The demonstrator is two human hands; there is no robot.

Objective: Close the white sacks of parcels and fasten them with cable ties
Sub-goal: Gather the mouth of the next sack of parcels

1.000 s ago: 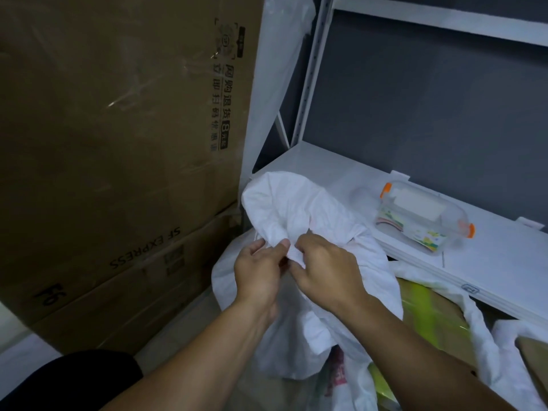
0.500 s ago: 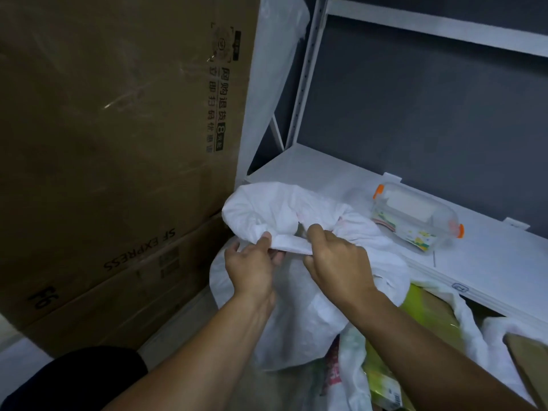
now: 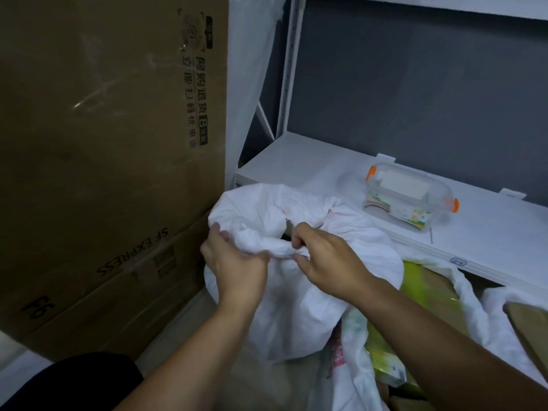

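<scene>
A white sack (image 3: 299, 307) stands in the middle of the view, its mouth gathered into a rolled, bunched rim. My left hand (image 3: 234, 262) grips the left end of that rim with its fingers curled into the cloth. My right hand (image 3: 329, 259) pinches the same roll just to the right. Loose sack cloth billows above and behind both hands. A second white sack (image 3: 471, 295) lies open at the right, with yellow-green and brown parcels (image 3: 427, 289) showing inside. I see no cable tie.
Tall brown cardboard boxes (image 3: 103, 173) stand close on the left. A white shelf (image 3: 489, 232) runs behind the sacks and carries a clear plastic box with orange clips (image 3: 409, 200). A white shelf post (image 3: 289, 66) rises behind. More parcels lie at the lower right.
Both hands have lowered and spread slightly apart, rolling the sack's mouth down into a tighter bunch. The raised flap of cloth has dropped and folded over behind the hands.
</scene>
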